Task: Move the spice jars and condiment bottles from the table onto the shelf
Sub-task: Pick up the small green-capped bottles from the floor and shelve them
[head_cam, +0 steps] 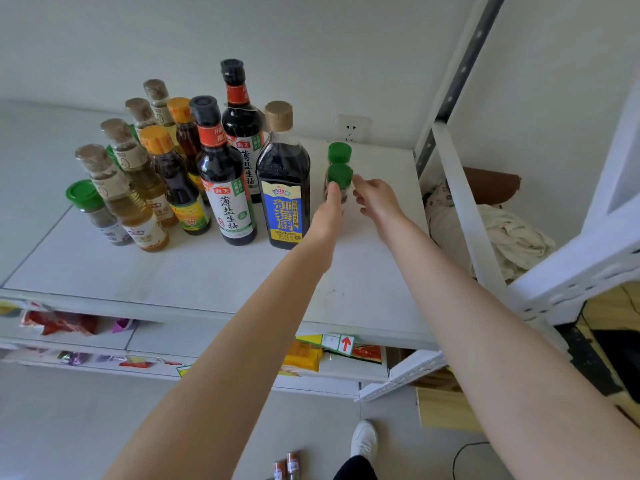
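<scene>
While L hand [327,213] grips green-capped jar [340,175] just right of blue-label bottle [284,188], R hand [377,199] hovers further right, fingers loose.

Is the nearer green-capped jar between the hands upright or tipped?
Upright: the nearer green-capped jar has its cap on top and its body vertical, with the left hand against its side.

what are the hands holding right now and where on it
The left hand grips the front jar by its body, just below its green cap. The right hand holds nothing; its fingers are loose beside the jar.
</scene>
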